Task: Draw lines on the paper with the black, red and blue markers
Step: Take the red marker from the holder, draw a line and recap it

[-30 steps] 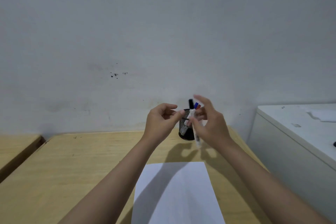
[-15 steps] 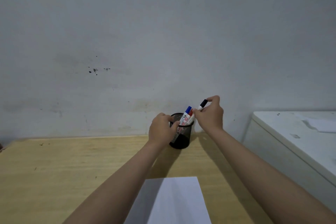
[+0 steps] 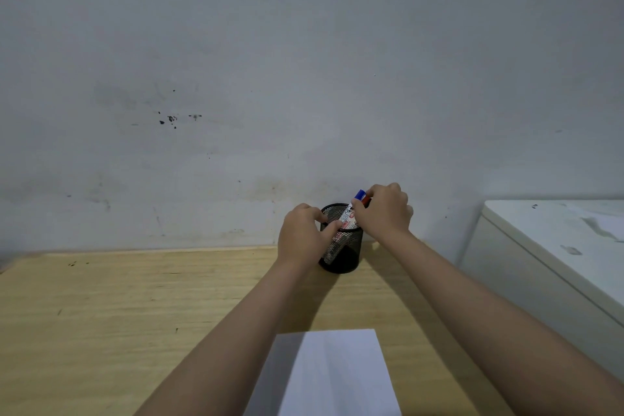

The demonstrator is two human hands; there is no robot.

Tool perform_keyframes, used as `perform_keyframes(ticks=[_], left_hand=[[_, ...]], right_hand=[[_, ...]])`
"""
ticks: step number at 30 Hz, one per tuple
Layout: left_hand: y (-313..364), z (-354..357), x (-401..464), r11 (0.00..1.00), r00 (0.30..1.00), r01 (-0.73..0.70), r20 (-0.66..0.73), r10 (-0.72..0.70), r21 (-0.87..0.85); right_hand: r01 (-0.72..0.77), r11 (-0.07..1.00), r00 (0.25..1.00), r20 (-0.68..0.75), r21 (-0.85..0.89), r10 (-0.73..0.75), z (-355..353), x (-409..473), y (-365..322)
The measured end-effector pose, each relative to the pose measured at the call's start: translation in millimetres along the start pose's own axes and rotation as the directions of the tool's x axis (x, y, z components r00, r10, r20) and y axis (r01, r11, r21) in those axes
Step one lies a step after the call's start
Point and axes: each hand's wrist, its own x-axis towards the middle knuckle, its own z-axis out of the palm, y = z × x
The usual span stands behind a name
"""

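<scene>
Black-capped marker, raised in the right hand [image 3: 385, 211] half a second ago, now out of sight; cannot tell whether it is released. Right fingers curled over blue-capped marker [image 3: 360, 194] and red-capped marker [image 3: 366, 201] in the black mesh cup [image 3: 341, 253] at the desk's [image 3: 135, 297] far edge. Left hand [image 3: 302, 235] clasps the cup. White paper sheet [image 3: 331, 375], near edge, looks unmarked.

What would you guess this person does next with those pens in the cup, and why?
Probably lift one marker out with the right hand: its fingers sit at the blue marker and red marker caps, the left hand steadies the mesh cup, and the paper looks unmarked.
</scene>
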Motion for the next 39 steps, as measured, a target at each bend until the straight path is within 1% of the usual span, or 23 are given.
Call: perform_keyframes(ticks=[5, 8, 10, 11, 13, 14, 16, 17, 18, 19, 20, 21, 23, 26, 29, 31, 33, 34, 36, 37, 38, 39], left_hand=[[2, -2, -2, 1.0, 1.0, 0.011, -0.002, -0.011, 0.019], [4, -3, -3, 0.998, 1.0, 0.016, 0.004, -0.016, 0.066], [5, -3, -4, 0.993, 1.0, 0.012, 0.018, -0.014, 0.118], [6, -4, -5, 0.99, 0.999, 0.01, 0.031, -0.014, 0.14], [8, -5, -8, 0.985, 0.996, 0.016, 0.081, -0.03, 0.171], [10, -6, -11, 0.982, 0.992, 0.023, 0.119, -0.046, 0.187], [12, -10, -18, 0.982, 0.983, 0.034, 0.171, -0.066, 0.186], [14, -12, -22, 0.99, 0.984, 0.046, 0.163, -0.068, 0.136], [16, -16, -28, 0.997, 0.988, 0.067, 0.135, -0.072, 0.037], [21, -21, -35, 0.99, 0.991, 0.094, 0.102, -0.084, -0.102], [27, -27, -42, 0.96, 0.992, 0.118, 0.078, -0.101, -0.256], [34, -33, -50, 0.907, 0.991, 0.134, 0.071, -0.115, -0.399], [47, -43, -65, 0.79, 0.989, 0.15, 0.096, -0.116, -0.594], [65, -52, -84, 0.648, 0.981, 0.191, 0.168, -0.099, -0.738], [78, -57, -101, 0.6, 0.977, 0.212, 0.174, -0.121, -0.771], [83, -61, -110, 0.595, 0.982, 0.189, 0.144, -0.123, -0.781], [86, -65, -117, 0.623, 0.986, 0.164, 0.104, -0.131, -0.765], [86, -68, -120, 0.65, 0.988, 0.15, 0.082, -0.133, -0.745], [87, -75, -126, 0.712, 0.992, 0.121, 0.058, -0.111, -0.691], [87, -79, -130, 0.747, 0.994, 0.106, 0.062, -0.086, -0.657], [87, -82, -133, 0.782, 0.996, 0.087, 0.072, -0.054, -0.617], [87, -86, -137, 0.814, 0.996, 0.068, 0.083, -0.025, -0.577]], right_hand=[[0.019, 1.0, 0.998, -0.063, 0.004, -0.018, 1, -5, -5], [0.018, 0.998, 0.993, -0.12, 0.059, -0.011, -1, -11, -7], [0.031, 0.985, 0.985, -0.172, 0.167, -0.002, -4, -13, -8], [0.046, 0.964, 0.982, -0.187, 0.263, 0.004, -7, -12, -7], [0.079, 0.869, 0.983, -0.185, 0.489, 0.015, -16, -14, -7], [0.106, 0.829, 0.979, -0.203, 0.549, 0.009, -23, -17, -7], [0.202, 0.799, 0.953, -0.302, 0.566, -0.028, -38, -27, -7], [0.247, 0.783, 0.935, -0.353, 0.57, -0.038, -45, -34, -6], [0.275, 0.764, 0.92, -0.391, 0.583, -0.033, -53, -42, -4], [0.286, 0.746, 0.911, -0.411, 0.602, -0.017, -58, -51, -1], [0.279, 0.726, 0.913, -0.408, 0.629, 0.003, -63, -61, 3], [0.259, 0.699, 0.923, -0.384, 0.667, 0.024, -66, -72, 7], [0.213, 0.61, 0.951, -0.305, 0.763, 0.05, -68, -96, 15], [0.138, 0.475, 0.986, -0.166, 0.869, 0.018, -66, -135, 21], [0.07, 0.417, 0.997, -0.058, 0.906, -0.041, -62, -166, 26], [0.022, 0.429, 0.996, 0.015, 0.903, -0.083, -62, -179, 31], [0.027, 0.485, 0.991, 0.04, 0.874, -0.127, -67, -185, 33], [0.061, 0.526, 0.99, 0.016, 0.848, -0.14, -71, -186, 33], [0.121, 0.582, 0.992, -0.073, 0.804, -0.104, -80, -184, 31], [0.133, 0.581, 0.991, -0.118, 0.803, -0.064, -85, -182, 30], [0.128, 0.553, 0.99, -0.14, 0.823, -0.02, -91, -181, 27], [0.101, 0.508, 0.992, -0.129, 0.856, 0.019, -95, -180, 24]])
